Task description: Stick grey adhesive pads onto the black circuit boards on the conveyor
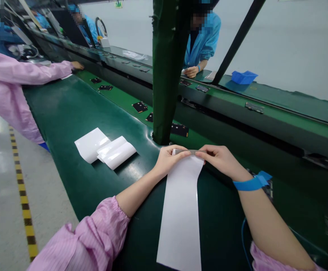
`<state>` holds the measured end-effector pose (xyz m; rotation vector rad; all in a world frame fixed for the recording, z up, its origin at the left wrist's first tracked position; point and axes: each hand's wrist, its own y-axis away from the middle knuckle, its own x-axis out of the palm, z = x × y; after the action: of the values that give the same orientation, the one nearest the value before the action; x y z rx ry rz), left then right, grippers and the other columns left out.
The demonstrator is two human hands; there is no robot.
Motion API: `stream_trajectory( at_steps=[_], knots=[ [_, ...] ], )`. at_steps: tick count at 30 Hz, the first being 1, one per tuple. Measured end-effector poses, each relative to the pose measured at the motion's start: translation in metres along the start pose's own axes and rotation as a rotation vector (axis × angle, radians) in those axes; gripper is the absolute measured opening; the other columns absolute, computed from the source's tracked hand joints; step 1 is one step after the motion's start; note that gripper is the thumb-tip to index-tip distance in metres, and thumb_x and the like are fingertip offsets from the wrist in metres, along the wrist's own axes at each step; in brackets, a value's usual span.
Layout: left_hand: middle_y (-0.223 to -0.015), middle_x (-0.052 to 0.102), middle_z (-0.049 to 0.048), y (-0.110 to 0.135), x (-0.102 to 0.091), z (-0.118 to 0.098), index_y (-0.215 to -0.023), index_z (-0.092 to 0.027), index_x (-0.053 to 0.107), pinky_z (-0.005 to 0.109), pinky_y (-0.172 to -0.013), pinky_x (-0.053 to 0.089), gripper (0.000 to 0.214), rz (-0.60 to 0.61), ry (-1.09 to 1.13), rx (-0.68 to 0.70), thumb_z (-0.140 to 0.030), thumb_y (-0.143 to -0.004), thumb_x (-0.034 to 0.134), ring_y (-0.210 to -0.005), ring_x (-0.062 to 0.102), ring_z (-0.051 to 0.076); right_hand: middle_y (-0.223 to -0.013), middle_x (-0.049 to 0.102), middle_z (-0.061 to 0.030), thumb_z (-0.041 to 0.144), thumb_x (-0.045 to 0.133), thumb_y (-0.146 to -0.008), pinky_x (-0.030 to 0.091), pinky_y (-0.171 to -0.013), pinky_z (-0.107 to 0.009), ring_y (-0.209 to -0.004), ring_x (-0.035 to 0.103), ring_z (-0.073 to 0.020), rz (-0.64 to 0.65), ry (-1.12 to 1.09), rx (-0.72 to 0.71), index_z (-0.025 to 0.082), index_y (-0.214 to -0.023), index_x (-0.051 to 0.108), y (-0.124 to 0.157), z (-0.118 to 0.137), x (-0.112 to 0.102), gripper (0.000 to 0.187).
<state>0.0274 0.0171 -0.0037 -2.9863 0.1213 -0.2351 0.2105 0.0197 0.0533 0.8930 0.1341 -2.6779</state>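
In the foreground, a long white sheet is extending from the lower edge of the view, over the green desk, up to the two hands. At its far end, the left hand and the right hand are pinching a narrow grey strip between thumbs and fingers, the thumb tips standing slightly apart. A blue band is circling the right wrist. Farther left, two curled white pieces are lying on the desk, one overlapping the other. Beyond the hands, a dark green post is rising, while flat dark boards are lying along a green lane. At far left, a pink-sleeved co-worker's hand is reaching to this lane. Across the line, a co-worker in blue is holding something pale; a blue tray is standing to the right.
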Motion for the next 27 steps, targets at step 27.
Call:
stream_trajectory(
  at_steps=[27],
  knots=[
    [-0.083, 0.072, 0.0041, 0.001, 0.004, -0.004, -0.083, -0.016, 0.072, 0.026, -0.068, 0.050, 0.035, 0.043, 0.059, -0.116, -0.035, -0.056, 0.083, -0.078, 0.066, 0.018, -0.054, 0.058, -0.0023, 0.064, 0.057, -0.075, 0.036, -0.049, -0.029, -0.051, 0.049, -0.0150, -0.065, 0.047, -0.047, 0.021, -0.058, 0.060, 0.002, 0.007, 0.003, 0.047]
  ],
)
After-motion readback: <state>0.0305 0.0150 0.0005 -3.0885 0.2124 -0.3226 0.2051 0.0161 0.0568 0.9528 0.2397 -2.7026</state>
